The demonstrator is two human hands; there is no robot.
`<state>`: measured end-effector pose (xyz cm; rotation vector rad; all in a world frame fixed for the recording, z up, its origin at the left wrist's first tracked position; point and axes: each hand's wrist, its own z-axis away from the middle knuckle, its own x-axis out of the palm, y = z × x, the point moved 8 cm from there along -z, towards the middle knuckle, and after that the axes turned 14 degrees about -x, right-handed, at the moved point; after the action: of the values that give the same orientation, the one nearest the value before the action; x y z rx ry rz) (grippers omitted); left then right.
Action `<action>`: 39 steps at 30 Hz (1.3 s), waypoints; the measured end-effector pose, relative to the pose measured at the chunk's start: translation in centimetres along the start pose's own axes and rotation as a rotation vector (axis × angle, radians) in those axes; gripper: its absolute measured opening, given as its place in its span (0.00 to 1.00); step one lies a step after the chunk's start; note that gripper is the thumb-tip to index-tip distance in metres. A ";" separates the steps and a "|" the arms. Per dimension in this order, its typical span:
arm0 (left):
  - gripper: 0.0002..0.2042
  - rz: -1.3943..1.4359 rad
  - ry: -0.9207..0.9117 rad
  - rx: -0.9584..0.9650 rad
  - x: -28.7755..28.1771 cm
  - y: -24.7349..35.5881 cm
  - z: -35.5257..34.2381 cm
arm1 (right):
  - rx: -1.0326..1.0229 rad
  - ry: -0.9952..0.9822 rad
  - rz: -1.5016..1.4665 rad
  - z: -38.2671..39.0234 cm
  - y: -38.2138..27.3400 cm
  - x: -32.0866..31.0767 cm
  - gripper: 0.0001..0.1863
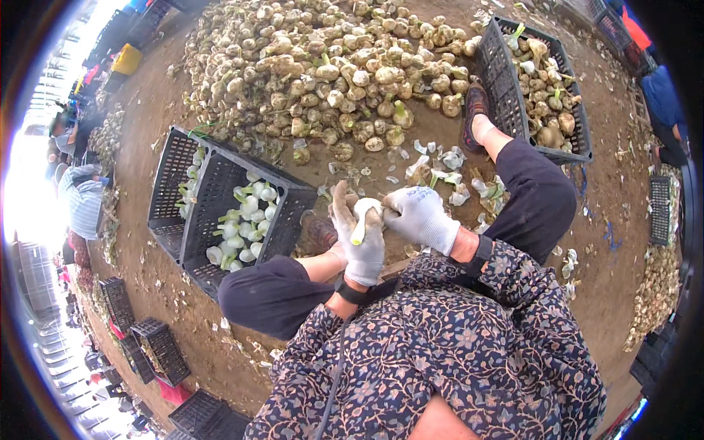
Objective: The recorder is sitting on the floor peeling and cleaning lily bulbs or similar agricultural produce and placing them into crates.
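A broad brown dirt floor (136, 242) fills the space, with a large heap of earth-coloured bulbs (323, 81) spread at the far side and papery peel scraps (452, 158) strewn on the near right of it. The person sits facing that heap, both hands gloved in pale grey. The left hand (367, 249) has its fingers clamped on a white bulb (361, 220), apparently fresh garlic, which sits upper middle between the knees with its green stem aimed near and slightly left. The right hand (422, 215) is just beside the bulb on the right, its fingers drawn together; whether they pinch a bit of skin I cannot tell. To the left, a black plastic crate (292, 213) holds clean white bulbs with short green stems; a matching crate (506, 88) at far right holds browner ones. For good work here, the left thumb should press just firmly enough to stop the bulb rolling, without bruising it, while the right fingers draw loose skin away in wide strips. Turning the bulb little by little would expose leftover patches, and sparing the stem would keep it whole.
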<state>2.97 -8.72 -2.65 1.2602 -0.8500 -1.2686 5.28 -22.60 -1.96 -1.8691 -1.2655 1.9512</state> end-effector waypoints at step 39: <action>0.25 0.320 -0.399 -0.185 2.0 1.2 -3.4 | 0.103 0.108 -0.957 -3.3 -0.1 -4.1 0.19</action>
<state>6.85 -10.13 -2.50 0.6988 -1.1378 -1.3187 9.01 -23.61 1.63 -0.9717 -1.5647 1.3253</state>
